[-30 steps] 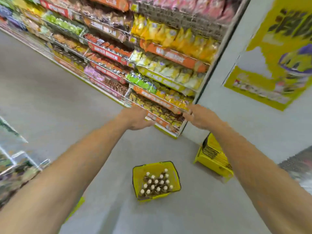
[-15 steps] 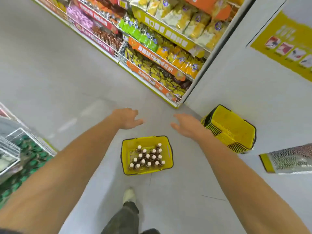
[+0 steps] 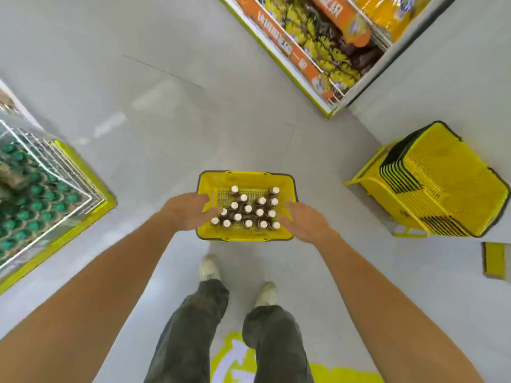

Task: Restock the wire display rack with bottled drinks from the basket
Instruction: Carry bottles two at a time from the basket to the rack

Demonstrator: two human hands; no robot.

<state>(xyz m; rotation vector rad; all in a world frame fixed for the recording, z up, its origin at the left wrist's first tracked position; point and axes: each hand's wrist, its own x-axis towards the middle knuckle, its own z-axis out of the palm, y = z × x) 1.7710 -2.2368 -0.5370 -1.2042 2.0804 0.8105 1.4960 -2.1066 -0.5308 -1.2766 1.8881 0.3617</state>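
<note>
Bottled drinks (image 3: pixel 249 210) first: brown ones with pale caps, standing upright and packed tight toward the near side of the yellow basket (image 3: pixel 244 235). It sits on the floor (image 3: pixel 193 120) just ahead of my shoes (image 3: pixel 210 269). My left hand (image 3: pixel 188 211) is over the basket's left edge and my right hand (image 3: pixel 304 222) over its right edge. Both have fingers loosely spread and hold nothing. Can't tell if my left fingertips are touching a cap yet.

The wire display rack (image 3: pixel 55 172) is off to my left, well apart from the basket, with green-capped bottles showing in it.

How I'd play this grab: take one bottle per hand, pinching the neck just under the cap. Start with the outer rows, where there's room for fingers. Lift straight up so the neighbours don't get knocked over and the bottoms clear the basket wall. Then I'd probably turn my whole body toward the rack rather than twist.
</note>
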